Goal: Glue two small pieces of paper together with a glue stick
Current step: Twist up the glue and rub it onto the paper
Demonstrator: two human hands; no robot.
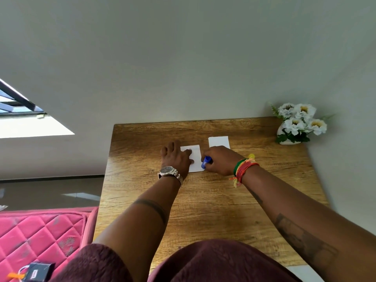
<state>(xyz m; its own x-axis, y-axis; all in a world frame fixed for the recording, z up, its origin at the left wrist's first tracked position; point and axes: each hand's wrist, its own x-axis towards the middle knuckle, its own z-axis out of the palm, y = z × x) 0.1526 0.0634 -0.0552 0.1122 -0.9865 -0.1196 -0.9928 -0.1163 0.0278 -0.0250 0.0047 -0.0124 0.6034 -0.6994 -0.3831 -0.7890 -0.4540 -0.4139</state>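
Two small white papers lie on the wooden table (pixel 203 200). The nearer paper (pixel 195 159) is pinned flat by my left hand (pixel 175 157), whose spread fingers rest on its left part. My right hand (pixel 220 160) grips a blue glue stick (pixel 206 162), its tip pointing down-left at the right edge of that paper. The second paper (pixel 218 141) lies just beyond my right hand, partly covered by my knuckles. Whether the glue stick is capped cannot be seen.
A white vase of white flowers (pixel 299 123) stands at the table's far right corner against the wall. A pink quilted mattress (pixel 40 231) lies left of the table, with a small black box (pixel 38 271) on it.
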